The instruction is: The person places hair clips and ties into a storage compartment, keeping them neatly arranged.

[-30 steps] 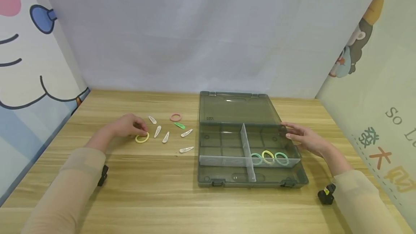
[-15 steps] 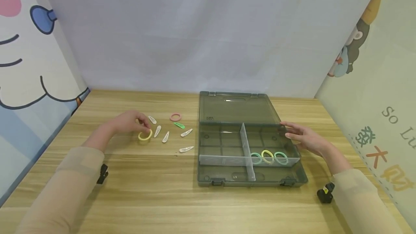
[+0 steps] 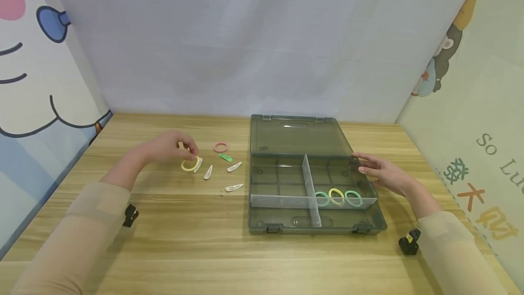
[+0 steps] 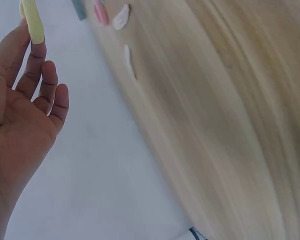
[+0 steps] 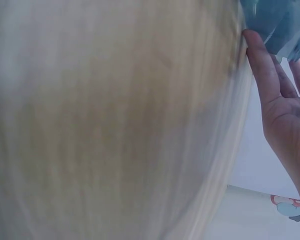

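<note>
My left hand [image 3: 168, 147] pinches a yellow hair tie [image 3: 183, 168] between thumb and fingertips, raised over the wooden table. In the left wrist view the hair tie [image 4: 35, 25] appears edge-on at the fingertips. Close by lie several white snap hair clips [image 3: 208, 172], one green clip [image 3: 225, 157] and a pink hair tie [image 3: 221, 151]. My right hand [image 3: 386, 175] rests its relaxed fingers along the right side of a grey translucent divided box [image 3: 262, 230]. The right wrist view shows those fingertips at the box wall [image 5: 275, 27].
The box's lid [image 3: 300, 135] lies folded back toward the pale backdrop [image 3: 262, 49]. Two green hair ties and a yellow one lean against the divider [image 3: 282, 202] in the right compartment. Printed panels stand on both sides.
The left hand has lifted the yellow hair tie from the table and carried it a little right and away, beside a white clip. The right hand stays at the box.
</note>
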